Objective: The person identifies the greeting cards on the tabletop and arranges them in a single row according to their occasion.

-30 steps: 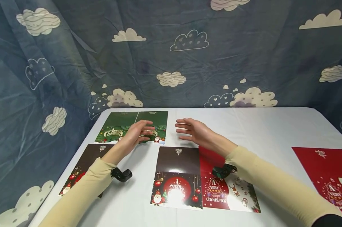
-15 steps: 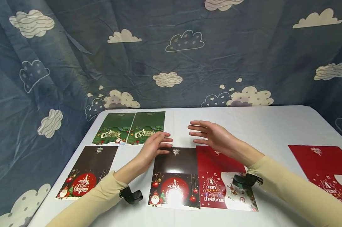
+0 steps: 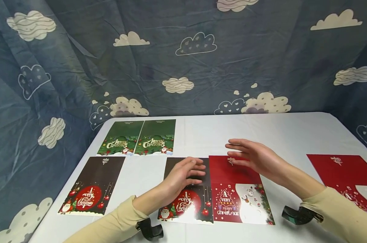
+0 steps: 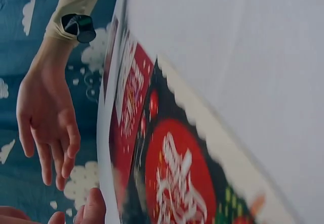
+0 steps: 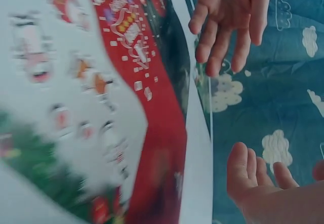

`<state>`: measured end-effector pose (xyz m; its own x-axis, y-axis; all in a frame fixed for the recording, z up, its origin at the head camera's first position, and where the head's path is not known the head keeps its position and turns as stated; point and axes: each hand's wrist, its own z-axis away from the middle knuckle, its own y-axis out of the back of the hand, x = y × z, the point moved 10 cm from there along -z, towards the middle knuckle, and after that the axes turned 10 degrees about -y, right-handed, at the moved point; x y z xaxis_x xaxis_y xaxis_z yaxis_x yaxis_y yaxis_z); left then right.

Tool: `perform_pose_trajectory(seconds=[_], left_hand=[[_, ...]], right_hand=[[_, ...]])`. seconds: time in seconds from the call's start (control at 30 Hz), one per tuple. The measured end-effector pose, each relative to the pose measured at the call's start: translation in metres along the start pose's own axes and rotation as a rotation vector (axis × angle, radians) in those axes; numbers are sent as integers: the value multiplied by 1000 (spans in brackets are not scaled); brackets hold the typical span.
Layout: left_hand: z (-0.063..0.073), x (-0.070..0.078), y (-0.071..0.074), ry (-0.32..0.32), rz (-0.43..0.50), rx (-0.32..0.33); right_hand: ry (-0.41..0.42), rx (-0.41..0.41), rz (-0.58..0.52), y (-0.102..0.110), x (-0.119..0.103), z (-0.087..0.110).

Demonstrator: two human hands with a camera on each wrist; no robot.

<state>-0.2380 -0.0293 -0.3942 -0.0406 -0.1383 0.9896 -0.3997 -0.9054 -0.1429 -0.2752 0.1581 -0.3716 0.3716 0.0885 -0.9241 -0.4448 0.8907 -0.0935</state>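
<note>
My left hand (image 3: 181, 180) hovers with relaxed, spread fingers over the dark Christmas card (image 3: 186, 202) in the middle, hiding part of its upper half. To the right, my right hand (image 3: 258, 157) is held over the upper part of the red-and-white Christmas card (image 3: 227, 202), fingers extended toward the left. Both hands hold nothing. The two cards lie flat, side by side, edges meeting. In the left wrist view the right hand (image 4: 48, 118) appears well above the table, fingers apart. The right wrist view shows the left hand (image 5: 233, 21) facing it, palm turned inward.
Another dark card (image 3: 92, 184) lies at the left, below two green Merry Christmas cards (image 3: 119, 138) near the back. A further red card (image 3: 338, 168) lies at the right. White cloth (image 3: 277, 131) covers the table, and a cloud-patterned blue curtain (image 3: 153, 71) hangs behind it.
Both hands have moved right and toward the front, the left from over the green cards to the middle dark card. The cards lie as before; the view has shifted slightly.
</note>
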Motion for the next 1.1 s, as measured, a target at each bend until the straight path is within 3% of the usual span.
perform_pose_trajectory(seconds=[0.2,0.4,0.63,0.87,1.1], left_hand=[[7,-8,-23,32,41,-30],[14,-18,-37,86,57,-44],[21,-22,-38,100,34,-62],[25,-19,-40,97,-10,-75],[25,-20,-38,90,-8,-83]], right_hand=[[-35,27,67,15,19,25],[-81,73,121,29,40,48],[-142,131,107,50,64,68],[-186,161,137,49,76,73],[-192,166,36,52,78,72]])
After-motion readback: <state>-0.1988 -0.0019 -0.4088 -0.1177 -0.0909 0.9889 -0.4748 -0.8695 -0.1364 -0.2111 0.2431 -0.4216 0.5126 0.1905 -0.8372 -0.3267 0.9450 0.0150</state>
